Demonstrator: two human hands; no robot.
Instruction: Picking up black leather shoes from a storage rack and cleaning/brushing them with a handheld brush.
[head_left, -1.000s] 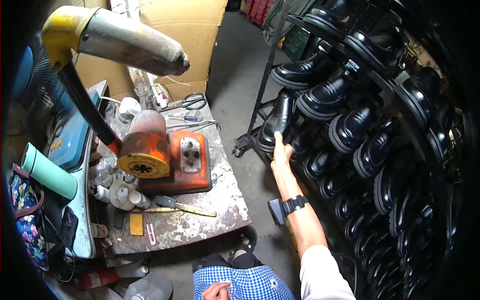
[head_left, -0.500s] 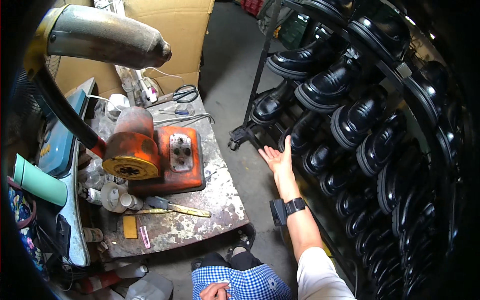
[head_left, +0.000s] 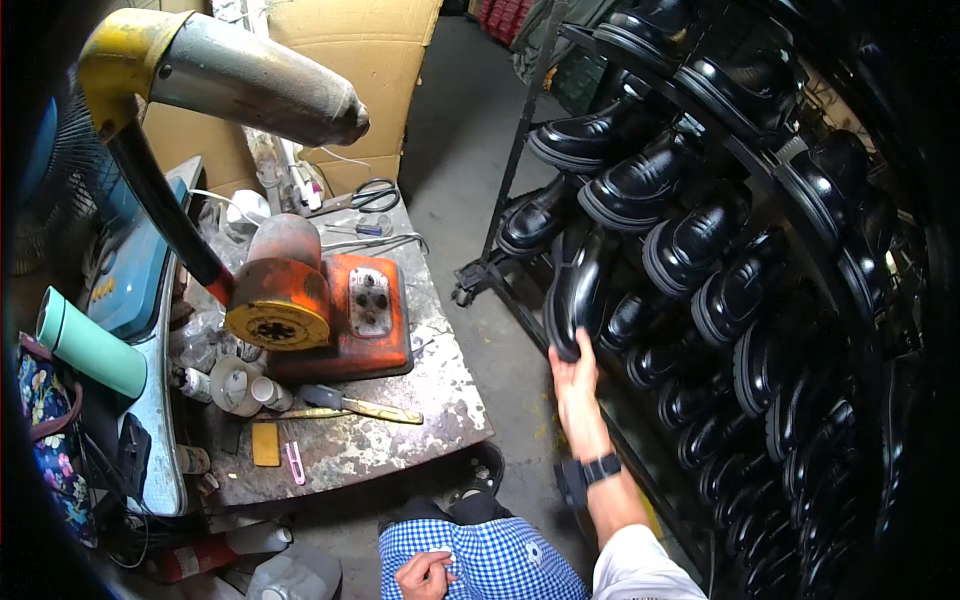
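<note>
My right hand (head_left: 577, 385) reaches out to the rack and is closed on the lower end of a black leather shoe (head_left: 573, 290). That shoe stands tilted, its lower end toward me, and glossy. Other black shoes (head_left: 640, 185) surround it in rows, soles toward me. A dark band with a small block sits on my right wrist. My left hand (head_left: 425, 577) rests curled on the blue checked apron (head_left: 480, 550) over my lap, with nothing seen in it.
At left, a stained workbench (head_left: 440, 400) bears an orange machine base (head_left: 365, 310) with a metal-tubed arm (head_left: 260, 85). Scissors (head_left: 372, 195), a brush-like tool (head_left: 360, 403), a yellow block (head_left: 265, 444) and a pink cutter (head_left: 295, 463) lie there. A mint tumbler (head_left: 90, 342) leans farther left.
My right hand has gone from open, fingers spread beneath the shoe, to closed on it. The shoe now tips down toward me. My left hand stays curled on my lap.
</note>
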